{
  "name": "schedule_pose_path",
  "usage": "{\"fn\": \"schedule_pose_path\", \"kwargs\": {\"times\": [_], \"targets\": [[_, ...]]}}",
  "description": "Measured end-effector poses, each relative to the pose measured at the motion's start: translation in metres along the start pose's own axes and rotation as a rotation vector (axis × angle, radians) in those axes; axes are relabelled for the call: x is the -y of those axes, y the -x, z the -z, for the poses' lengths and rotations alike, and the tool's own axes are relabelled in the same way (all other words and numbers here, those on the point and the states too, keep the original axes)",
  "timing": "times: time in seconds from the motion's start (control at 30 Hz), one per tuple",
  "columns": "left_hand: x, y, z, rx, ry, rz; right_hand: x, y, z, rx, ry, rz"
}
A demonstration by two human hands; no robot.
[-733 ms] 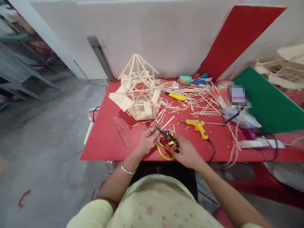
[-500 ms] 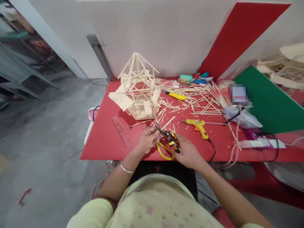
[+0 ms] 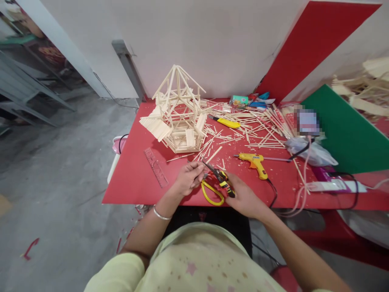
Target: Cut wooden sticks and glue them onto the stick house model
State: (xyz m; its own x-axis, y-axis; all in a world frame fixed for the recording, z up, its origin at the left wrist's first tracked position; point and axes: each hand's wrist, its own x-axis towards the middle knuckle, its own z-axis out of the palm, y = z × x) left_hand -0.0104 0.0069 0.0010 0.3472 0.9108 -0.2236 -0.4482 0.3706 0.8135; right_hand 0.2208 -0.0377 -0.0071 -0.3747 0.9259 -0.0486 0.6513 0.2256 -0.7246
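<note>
My right hand [image 3: 244, 196] is wrapped round a pair of pliers [image 3: 223, 182] with black, yellow and red handles. Their dark jaws point up and left, towards my left hand [image 3: 190, 178]. The fingertips of that hand are pinched together just left of the jaws; what they hold is too small to make out. Between and below the hands lies a yellow looped handle [image 3: 212, 198], seemingly of scissors, partly covered. Beyond the hands stands a tower-like frame of thin wooden sticks [image 3: 179, 109].
A clear ruler [image 3: 155, 168] lies left on the red table [image 3: 127, 178]. To the right is a yellow glue gun [image 3: 255, 162] with its cord. Loose sticks [image 3: 258, 125] and a yellow utility knife [image 3: 226, 121] lie further back. A green board [image 3: 349, 129] leans at the right.
The pliers' jaws have shifted slightly right, away from my left fingertips. My right hand has moved a little right with them. The left hand stays pinched.
</note>
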Motion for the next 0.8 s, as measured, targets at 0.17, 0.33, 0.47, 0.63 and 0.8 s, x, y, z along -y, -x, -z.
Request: {"fn": "schedule_pose_path", "kwargs": {"times": [0.17,0.33,0.47,0.63,0.8], "targets": [[0.000,-0.002,0.004,0.018,-0.096,0.001,0.003,0.007,0.006,0.034,-0.075,-0.084],[0.003,-0.002,0.010,0.038,-0.135,0.008,0.011,0.005,0.007,0.077,-0.171,-0.126],[0.003,-0.001,0.012,0.028,-0.150,-0.027,0.015,0.003,0.005,0.170,-0.352,-0.115],[0.006,-0.001,0.017,0.020,-0.162,-0.036,0.013,0.006,-0.001,0.286,-0.699,-0.271],[0.015,-0.006,0.024,0.045,-0.142,-0.060,0.020,0.011,-0.008,0.446,-1.085,-0.478]]}}
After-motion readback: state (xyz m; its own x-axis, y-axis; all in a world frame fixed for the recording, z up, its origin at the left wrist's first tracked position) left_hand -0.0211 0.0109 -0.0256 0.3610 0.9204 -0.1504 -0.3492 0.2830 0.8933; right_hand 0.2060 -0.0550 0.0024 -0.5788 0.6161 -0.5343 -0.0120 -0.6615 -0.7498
